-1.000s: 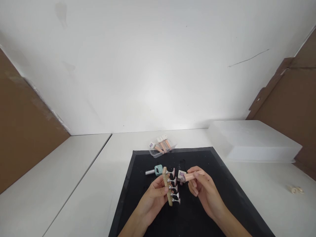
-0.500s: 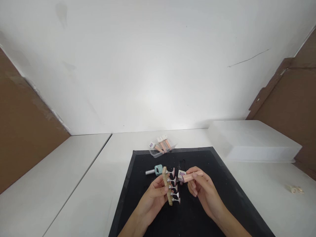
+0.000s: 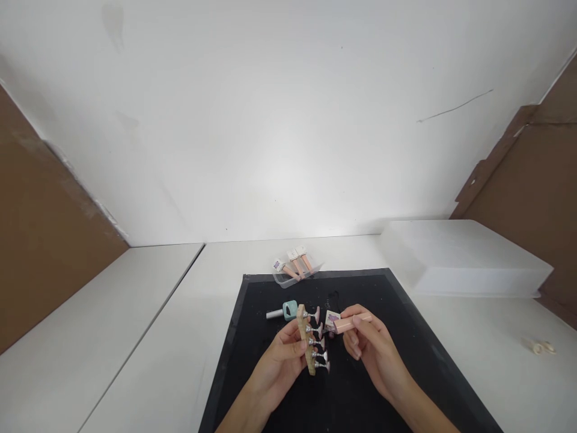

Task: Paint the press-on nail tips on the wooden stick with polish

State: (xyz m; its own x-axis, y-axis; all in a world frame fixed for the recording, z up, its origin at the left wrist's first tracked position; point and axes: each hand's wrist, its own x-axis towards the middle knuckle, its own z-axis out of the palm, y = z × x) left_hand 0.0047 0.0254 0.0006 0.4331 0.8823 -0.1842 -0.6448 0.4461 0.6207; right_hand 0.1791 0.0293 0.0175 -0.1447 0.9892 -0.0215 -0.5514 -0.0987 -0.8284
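Observation:
My left hand (image 3: 282,358) grips a small wooden bar (image 3: 305,340) that carries several metal pegs with pink nail tips (image 3: 321,343), held upright over a black mat (image 3: 360,391). My right hand (image 3: 367,346) pinches a pink-handled nail polish brush (image 3: 347,323), its head close beside the upper tips. Behind the bar, a teal nail polish bottle (image 3: 285,311) lies on the mat.
A small clear tray (image 3: 295,272) with pink-handled polish bottles sits at the mat's far edge. A large translucent box (image 3: 460,258) stands at the right on the white table. A small pale object (image 3: 538,346) lies far right. Brown board panels flank both sides.
The brush in my right hand has shifted slightly up and left towards the upper tips; the left hand and the bar have barely moved.

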